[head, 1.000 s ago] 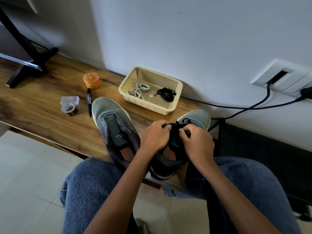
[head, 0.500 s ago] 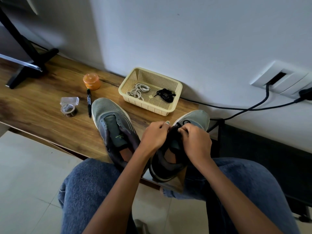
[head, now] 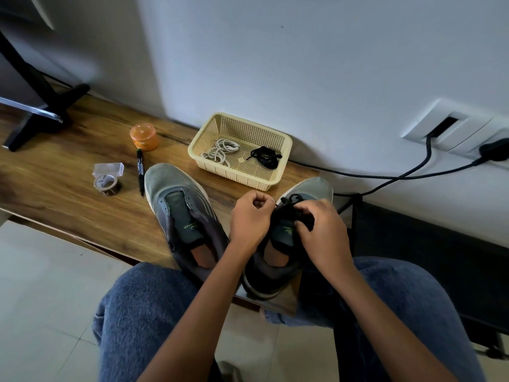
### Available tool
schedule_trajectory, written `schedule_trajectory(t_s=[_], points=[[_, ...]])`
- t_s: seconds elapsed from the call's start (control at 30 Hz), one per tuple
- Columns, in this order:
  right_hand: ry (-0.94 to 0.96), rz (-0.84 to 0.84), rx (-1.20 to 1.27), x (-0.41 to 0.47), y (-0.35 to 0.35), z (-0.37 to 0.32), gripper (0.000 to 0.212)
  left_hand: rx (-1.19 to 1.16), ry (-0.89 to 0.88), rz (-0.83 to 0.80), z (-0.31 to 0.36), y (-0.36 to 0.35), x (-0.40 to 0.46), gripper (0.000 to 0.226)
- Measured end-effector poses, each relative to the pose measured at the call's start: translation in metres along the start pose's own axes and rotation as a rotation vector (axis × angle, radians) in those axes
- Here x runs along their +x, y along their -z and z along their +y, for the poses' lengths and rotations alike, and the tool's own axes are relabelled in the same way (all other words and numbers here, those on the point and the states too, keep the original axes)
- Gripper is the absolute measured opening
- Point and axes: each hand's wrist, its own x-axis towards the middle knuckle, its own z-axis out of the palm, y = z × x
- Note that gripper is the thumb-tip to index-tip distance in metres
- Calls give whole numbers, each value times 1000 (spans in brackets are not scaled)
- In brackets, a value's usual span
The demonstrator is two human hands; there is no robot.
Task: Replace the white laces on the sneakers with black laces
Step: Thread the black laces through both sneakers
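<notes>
Pulling apart since the earlier frame: left hand [head: 252, 219] has drawn leftward off the right sneaker [head: 286, 238], fingers curled, pinching a thin black lace [head: 293, 208] end. Right hand [head: 319, 230] grips the lace bunch over the tongue. Unlaced left sneaker [head: 181, 210] sits beside it near the counter's [head: 55, 175] front edge.

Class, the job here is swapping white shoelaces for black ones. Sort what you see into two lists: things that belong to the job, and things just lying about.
Belongs to the job:
right sneaker
left sneaker
black lace being threaded
spare black lace
white laces
basket

Just lying about:
orange jar
marker
tape roll
black cable
</notes>
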Motion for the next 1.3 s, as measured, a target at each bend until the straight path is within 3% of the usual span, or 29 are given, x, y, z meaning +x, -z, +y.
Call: schedule_trajectory(t_s=[0.13,0.27,0.4,0.53,0.67,0.93,1.1,1.3], points=[[-21,26,14,-10,10,3,38,113,-100,111,8,6,-7,10],[-71,78,-75,-18,13,5,46,210,-131,110,8,8,-9,10],[-133,144,-101,-25,9,2,64,147,-109,37,10,6,-13,12],[-233,256,62,-34,-7,5,89,90,-98,-14,15,8,-17,14],[-236,354,87,-37,-14,12,88,47,-107,17,16,12,-18,14],[-237,271,244,-34,-14,18,82,-60,-211,314,24,23,-19,7],[-271,254,268,-32,-13,19,79,-378,-212,506,28,43,-8,12],[-287,243,288,-32,-14,18,75,-685,-415,793,28,67,6,16]])
